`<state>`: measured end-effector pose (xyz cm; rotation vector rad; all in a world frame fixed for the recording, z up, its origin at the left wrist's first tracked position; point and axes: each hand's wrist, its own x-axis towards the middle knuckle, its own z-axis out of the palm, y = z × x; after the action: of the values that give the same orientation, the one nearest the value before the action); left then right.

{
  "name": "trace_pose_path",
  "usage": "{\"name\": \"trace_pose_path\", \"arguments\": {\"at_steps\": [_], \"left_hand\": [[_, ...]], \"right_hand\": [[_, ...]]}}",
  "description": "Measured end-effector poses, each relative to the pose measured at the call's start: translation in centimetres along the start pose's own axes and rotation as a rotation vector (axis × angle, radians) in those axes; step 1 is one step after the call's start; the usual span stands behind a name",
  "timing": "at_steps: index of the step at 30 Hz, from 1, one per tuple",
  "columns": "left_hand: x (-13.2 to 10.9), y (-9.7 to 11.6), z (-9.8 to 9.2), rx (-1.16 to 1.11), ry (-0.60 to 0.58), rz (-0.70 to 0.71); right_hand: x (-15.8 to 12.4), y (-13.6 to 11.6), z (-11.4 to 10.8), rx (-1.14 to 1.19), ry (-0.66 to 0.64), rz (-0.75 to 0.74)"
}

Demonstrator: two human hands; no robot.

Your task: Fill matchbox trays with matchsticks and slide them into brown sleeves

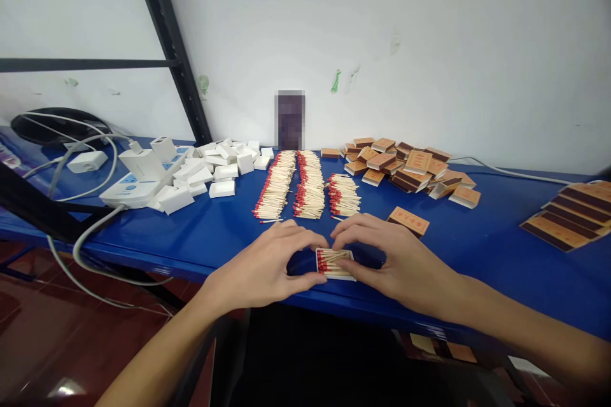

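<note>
A small white tray [352, 276] filled with red-tipped matches [329, 262] lies near the front edge of the blue table. My left hand [267, 262] grips the tray's left end between thumb and fingertips. Over its right end is my right hand [394, 261], with the thumb on the matches and the fingertips at the far side. Behind the hands, three rows of loose matches [310, 184] run toward the wall, the right row shorter. One orange-brown matchbox sleeve [409, 220] lies just beyond my right hand.
White empty trays [222, 170] are heaped at the back left beside a power strip [131, 191] with cables. A pile of matchbox sleeves [405, 165] sits back right, with more sleeves [568, 219] stacked far right. A black metal post [167, 38] rises at left.
</note>
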<state>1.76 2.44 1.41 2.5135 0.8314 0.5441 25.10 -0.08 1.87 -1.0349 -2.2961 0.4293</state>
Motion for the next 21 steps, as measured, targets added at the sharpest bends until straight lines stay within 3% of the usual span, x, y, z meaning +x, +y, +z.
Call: {"name": "trace_pose_path", "arguments": {"at_steps": [6, 15, 21], "left_hand": [[-0.2, -0.2, -0.1, -0.021, 0.005, -0.003], [0.0, 0.0, -0.3, -0.008, -0.046, 0.069], [-0.1, 0.0, -0.3, 0.007, -0.056, 0.077]], "right_hand": [[0.9, 0.1, -1.1, 0.067, -0.185, 0.083], [1.3, 0.2, -2.0, -0.01, -0.332, 0.104], [1.7, 0.5, -1.7, 0.002, -0.301, 0.001]]}}
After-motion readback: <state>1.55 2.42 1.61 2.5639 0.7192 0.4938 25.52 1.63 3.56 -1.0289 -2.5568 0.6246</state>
